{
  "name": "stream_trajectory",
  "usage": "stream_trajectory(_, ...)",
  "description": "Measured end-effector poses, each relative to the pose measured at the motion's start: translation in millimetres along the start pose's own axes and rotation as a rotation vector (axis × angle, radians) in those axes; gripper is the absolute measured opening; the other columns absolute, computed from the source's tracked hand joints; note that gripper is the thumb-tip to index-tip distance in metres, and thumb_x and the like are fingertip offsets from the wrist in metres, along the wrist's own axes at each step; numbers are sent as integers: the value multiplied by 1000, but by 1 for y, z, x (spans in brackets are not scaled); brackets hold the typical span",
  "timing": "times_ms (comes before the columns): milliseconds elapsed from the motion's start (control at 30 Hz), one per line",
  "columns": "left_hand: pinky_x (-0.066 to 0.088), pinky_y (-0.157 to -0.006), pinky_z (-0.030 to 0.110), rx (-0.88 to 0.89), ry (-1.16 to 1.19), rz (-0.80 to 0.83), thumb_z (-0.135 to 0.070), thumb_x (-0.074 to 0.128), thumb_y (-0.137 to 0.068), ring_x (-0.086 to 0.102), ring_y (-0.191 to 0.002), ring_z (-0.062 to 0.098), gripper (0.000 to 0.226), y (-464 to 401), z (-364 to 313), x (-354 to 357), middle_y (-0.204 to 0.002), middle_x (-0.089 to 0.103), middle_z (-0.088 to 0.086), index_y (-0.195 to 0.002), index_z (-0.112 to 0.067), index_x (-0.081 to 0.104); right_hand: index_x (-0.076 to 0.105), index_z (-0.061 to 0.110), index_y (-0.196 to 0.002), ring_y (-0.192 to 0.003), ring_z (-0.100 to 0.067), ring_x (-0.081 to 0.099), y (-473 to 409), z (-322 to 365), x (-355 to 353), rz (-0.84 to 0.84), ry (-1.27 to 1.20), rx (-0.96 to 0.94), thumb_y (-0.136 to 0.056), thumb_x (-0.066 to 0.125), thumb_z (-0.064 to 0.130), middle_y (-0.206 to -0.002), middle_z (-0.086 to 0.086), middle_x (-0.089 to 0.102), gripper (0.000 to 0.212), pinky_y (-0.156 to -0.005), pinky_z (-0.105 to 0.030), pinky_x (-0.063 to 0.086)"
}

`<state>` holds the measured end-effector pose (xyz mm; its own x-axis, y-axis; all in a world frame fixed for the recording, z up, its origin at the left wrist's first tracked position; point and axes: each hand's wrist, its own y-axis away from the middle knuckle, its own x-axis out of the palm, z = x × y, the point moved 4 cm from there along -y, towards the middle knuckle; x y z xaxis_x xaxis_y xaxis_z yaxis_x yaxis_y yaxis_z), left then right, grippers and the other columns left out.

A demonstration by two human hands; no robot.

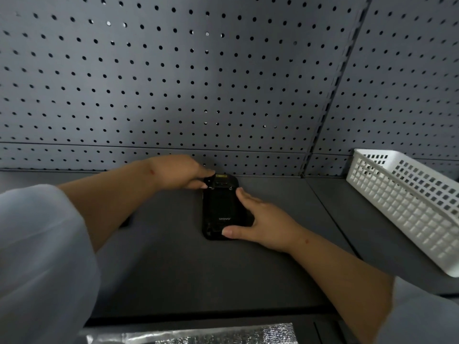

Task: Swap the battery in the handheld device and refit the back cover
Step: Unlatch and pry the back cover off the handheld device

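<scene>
A black handheld device (219, 209) lies back-up on the dark shelf (161, 256), its far end close to the pegboard wall. A grey logo shows on its back cover, and a small yellow label sits at its far end. My left hand (178, 173) rests at the device's far left corner, fingertips touching the top edge. My right hand (263, 219) grips the device's right side, thumb pressed on the near end and fingers lying along the right edge. A small dark object (125, 223) lies partly hidden under my left forearm; I cannot tell what it is.
A white slotted plastic basket (407, 207) stands at the right on the shelf. A grey pegboard wall (198, 83) rises directly behind the device. A silvery foil-like surface (198, 333) shows below the shelf's front edge.
</scene>
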<state>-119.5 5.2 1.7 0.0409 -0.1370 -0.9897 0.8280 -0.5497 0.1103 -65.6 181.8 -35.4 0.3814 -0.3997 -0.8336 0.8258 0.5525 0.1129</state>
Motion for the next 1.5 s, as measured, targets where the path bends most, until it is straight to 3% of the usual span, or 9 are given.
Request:
stream_trajectory(233, 44, -83, 31, 51, -90, 35, -30, 44, -93, 59, -97, 22, 43, -10, -7, -4, -112, 63, 11, -132, -12, 41, 1, 19, -148, -144, -8, 12, 1, 1, -1, -2, 3, -7, -76, 58, 58, -159, 6, 2, 100, -112, -20, 16)
stream_trajectory(367, 46, -86, 35, 79, -95, 62, -27, 45, -93, 60, -96, 22, 41, -12, -7, -4, -112, 64, 11, -130, -12, 43, 1, 20, -148, -144, -8, 12, 0, 0, 0, -6, -9, -5, -76, 59, 58, -159, 6, 3, 100, -110, -19, 15)
stream_trajectory(533, 42, -89, 29, 26, 12, 101, -29, 43, -93, 58, -101, 24, 40, -11, -6, -7, -115, 63, 13, -129, -14, 46, 2, 20, -148, -144, -7, 12, -1, -1, 0, -11, -10, -9, -75, 60, 58, -159, 6, 4, 101, -110, -19, 15)
stream_trajectory(667, 41, -84, 28, 68, -124, 97, -24, 41, -95, 56, -85, 20, 35, -13, -9, -9, -107, 64, 11, -128, -13, 46, 2, 20, -148, -144, -7, 12, 0, -1, 1, -11, -3, -11, -75, 59, 58, -159, 6, 4, 101, -111, -19, 15)
stream_trajectory(800, 44, -90, 35, 115, -227, 102, -25, 40, -94, 58, -102, 23, 43, -15, -5, -7, -119, 62, 10, -136, -15, 38, 2, 20, -148, -143, -6, 12, -1, -1, 0, -14, 0, -8, -75, 59, 58, -158, 7, 4, 101, -109, -17, 14)
stream_trajectory(1500, 45, -91, 35, 193, -252, 101, -30, 39, -94, 58, -104, 25, 46, -19, -1, -4, -118, 62, 12, -136, -12, 37, 3, 19, -148, -144, -7, 12, -1, 0, 0, -14, 20, -7, -75, 59, 58, -159, 5, 5, 100, -113, -21, 15)
